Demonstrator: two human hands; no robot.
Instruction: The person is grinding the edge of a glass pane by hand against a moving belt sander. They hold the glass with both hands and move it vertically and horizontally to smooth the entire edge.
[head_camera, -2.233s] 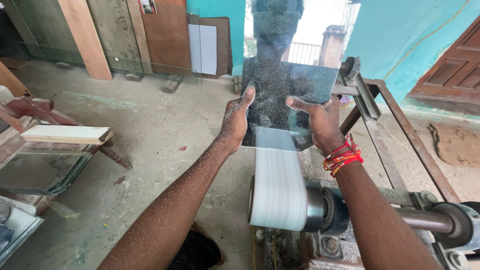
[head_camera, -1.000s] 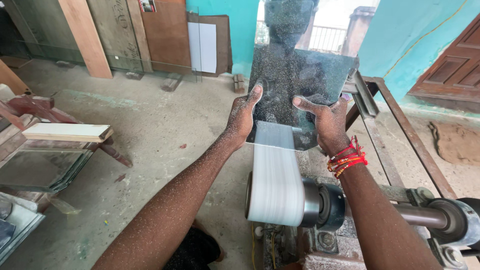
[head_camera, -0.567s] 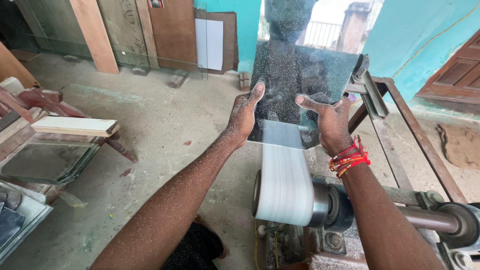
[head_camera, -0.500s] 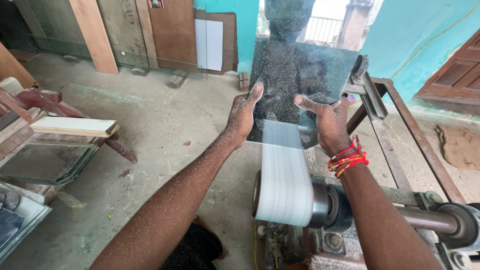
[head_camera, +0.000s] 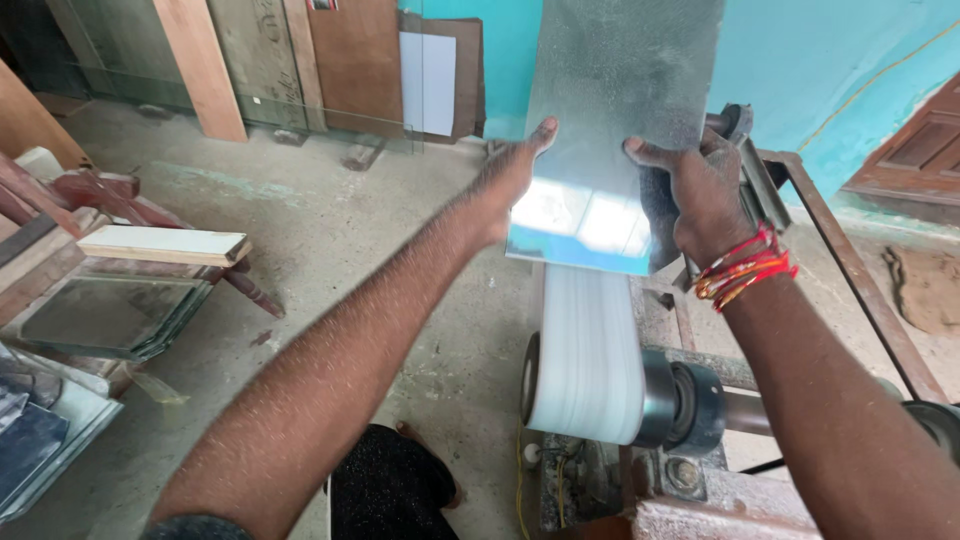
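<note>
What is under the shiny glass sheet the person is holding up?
Right under the glass sheet runs a white sanding belt on a grey roller. The left hand and right hand grip its sides. The glass covers the belt's far end, so that part cannot be seen.

Glossy glass pane (head_camera: 610, 130), matt belt (head_camera: 588, 350)

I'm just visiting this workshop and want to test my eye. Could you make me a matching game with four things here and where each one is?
Things:
1. glass pane
2. white sanding belt
3. red bangles
4. stacked glass sheets

Places:
A. on the wrist of the right hand
B. on a wooden rack at the left
C. held upright between the left hand and the right hand
D. running over the machine's roller, below the hands

Pairs: 1-C, 2-D, 3-A, 4-B
</note>
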